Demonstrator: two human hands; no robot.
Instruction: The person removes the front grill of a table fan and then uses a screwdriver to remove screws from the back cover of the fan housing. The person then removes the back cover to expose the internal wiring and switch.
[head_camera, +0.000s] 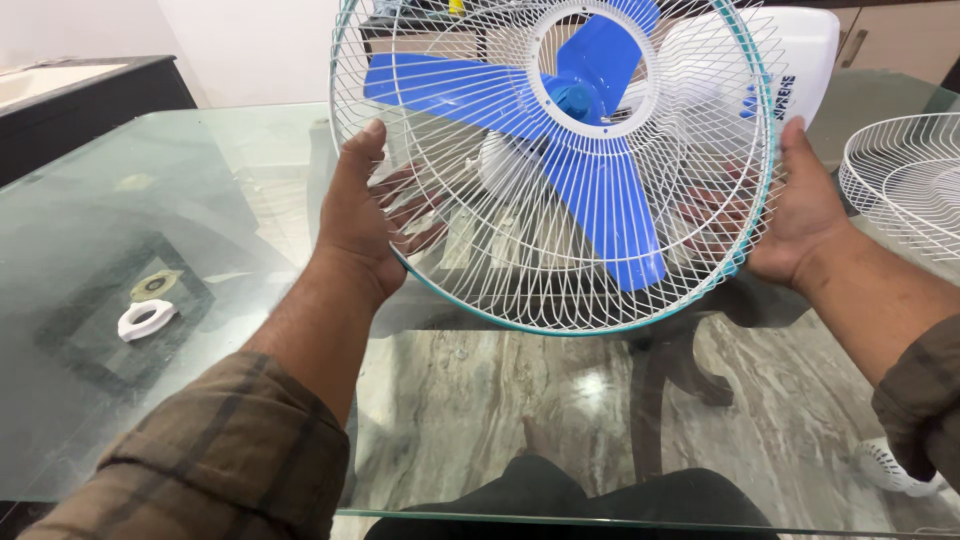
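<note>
My plaid sleeve (215, 450) fills the bottom left corner, closest to my eyes, and from it my left hand (362, 215) reaches up to the fan guard (470, 270), the white wire cage with a teal rim. My left thumb lies along the outside of the rim while my fingers (405, 215) curl behind the wires (I can see them through the mesh), so that hand is closed on the cage's left edge. My right hand (800, 215) does the same on the opposite edge, thumb up along the rim, fingers wrapped behind.

The cage sits squarely between my two hands, raised above the glass table (200, 180) and tilted so its face looks back at me. Both hands are about equally near it, one per side, level with each other. Through the wires show the blue blades (600, 210) on their hub, and the white fan body (805, 45) lies behind.

A second wire guard (905, 185) rests at the right edge of the table, well apart. A small white ring (146, 319) lies far to my left.
</note>
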